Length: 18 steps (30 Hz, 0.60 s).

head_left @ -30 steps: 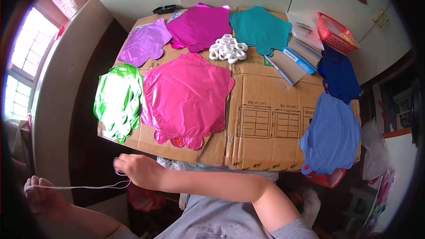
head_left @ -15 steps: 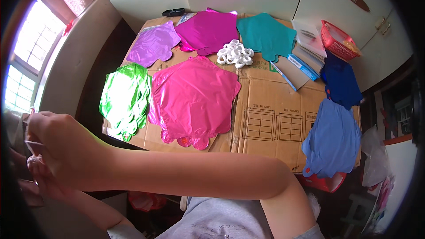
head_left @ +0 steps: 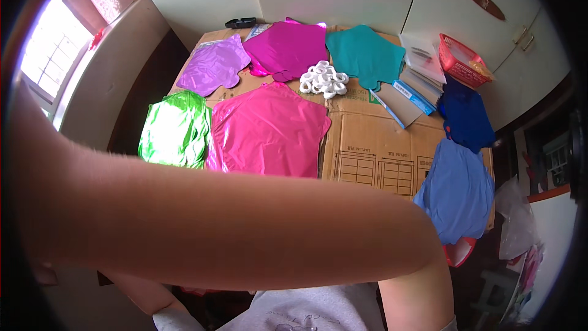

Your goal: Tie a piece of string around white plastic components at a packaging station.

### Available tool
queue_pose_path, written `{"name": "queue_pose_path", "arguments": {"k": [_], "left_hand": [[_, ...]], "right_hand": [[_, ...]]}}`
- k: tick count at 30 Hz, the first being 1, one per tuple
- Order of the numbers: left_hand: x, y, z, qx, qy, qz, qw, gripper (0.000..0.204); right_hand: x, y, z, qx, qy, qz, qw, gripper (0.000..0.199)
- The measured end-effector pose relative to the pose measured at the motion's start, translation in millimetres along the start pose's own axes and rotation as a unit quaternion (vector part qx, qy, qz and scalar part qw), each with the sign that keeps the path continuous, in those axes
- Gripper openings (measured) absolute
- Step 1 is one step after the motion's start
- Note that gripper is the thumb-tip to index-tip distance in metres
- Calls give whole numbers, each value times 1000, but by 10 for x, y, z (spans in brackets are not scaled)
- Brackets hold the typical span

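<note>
A glossy hot-pink foil sheet with a scalloped outline lies flat near the centre of the clock face, its six o'clock edge hidden behind the person's right forearm. At nine o'clock, just beside it, a stack of shiny bright-green foil sheets is likewise cut off by that forearm.

The forearm stretches from an elbow at four o'clock to the dark rim at nine, where the right hand shows only as a blur; how far it is open, or what it holds, cannot be told. The left forearm enters at seven o'clock; the left hand is hidden, its state and hold unreadable.

Both foils lie on flattened brown cardboard. Farther out lie a lilac foil sheet between ten and eleven, a magenta one at twelve, a heap of white rings just past twelve, a teal sheet at one, a red plastic basket at two, and dark-blue sheets near three.
</note>
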<state>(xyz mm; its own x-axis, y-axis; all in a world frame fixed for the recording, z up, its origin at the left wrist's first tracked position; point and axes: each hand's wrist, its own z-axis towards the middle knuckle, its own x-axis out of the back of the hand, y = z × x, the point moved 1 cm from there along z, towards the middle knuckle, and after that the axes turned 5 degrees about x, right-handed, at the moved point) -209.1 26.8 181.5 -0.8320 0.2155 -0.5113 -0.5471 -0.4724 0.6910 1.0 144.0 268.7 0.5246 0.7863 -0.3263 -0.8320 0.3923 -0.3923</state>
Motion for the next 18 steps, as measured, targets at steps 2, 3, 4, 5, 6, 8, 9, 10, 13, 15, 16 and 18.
{"name": "queue_pose_path", "arguments": {"k": [2,3,4,5,6,8,9,10,13,15,16,18], "left_hand": [[-51,-31,-35,9,-6,-7,1000,14],[-71,-53,-34,11,-10,-12,1000,13],[-93,-75,-44,18,-13,-15,1000,12],[-115,-110,-1,21,-27,-20,999,11],[-141,-139,26,24,-43,-23,999,11],[-178,-110,-40,33,-64,-31,997,9],[-157,-279,11,43,-73,-53,995,9],[-206,-323,35,32,-33,-62,997,8],[-263,-498,126,43,-11,-83,996,7],[-173,-277,-6,46,22,-24,998,8],[-160,-244,-22,48,30,-13,998,9],[-127,-348,14,43,30,1,999,11]], "right_hand": [[97,-46,144,-6,-22,-5,1000,7],[162,-57,215,-9,-31,-7,999,6],[208,-48,303,-12,-41,-8,999,6],[260,-98,401,-10,-56,-13,998,6],[289,-150,497,-6,-70,-18,997,6],[283,-255,624,-15,-96,-31,995,7],[398,-301,640,-29,-100,-54,993,7],[464,-389,724,-33,-107,-70,991,7],[697,-716,761,-74,-120,-138,980,9],[854,-618,661,-117,-128,-143,974,11],[931,-780,552,-176,-115,-226,951,14],[1123,-1246,346,-308,-96,-362,874,30]]}}
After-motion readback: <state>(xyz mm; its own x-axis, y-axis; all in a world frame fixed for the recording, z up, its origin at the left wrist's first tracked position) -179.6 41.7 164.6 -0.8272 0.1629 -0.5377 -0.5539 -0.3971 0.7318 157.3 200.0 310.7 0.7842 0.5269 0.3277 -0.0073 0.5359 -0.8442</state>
